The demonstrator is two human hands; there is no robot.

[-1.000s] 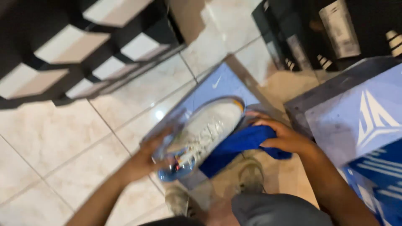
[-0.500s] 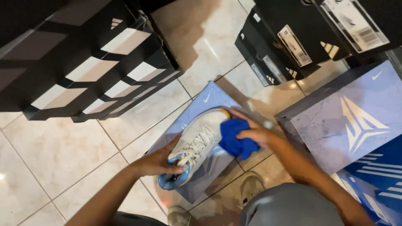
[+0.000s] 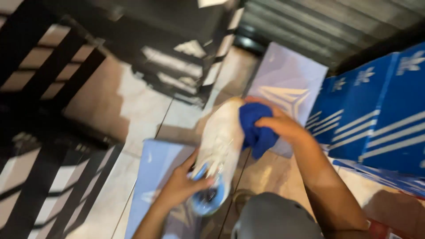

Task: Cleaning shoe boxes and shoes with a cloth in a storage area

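1. above tiled floor: left hand clamped round heel end of white shoe.
2. right hand clutches blue cloth against shoe.
3. blue shoeboxes closed, contents unseen.

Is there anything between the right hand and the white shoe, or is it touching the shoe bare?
Yes. A blue cloth sits between the right hand and the white shoe, pressed to the shoe's side. The left hand grips the shoe's heel end directly.
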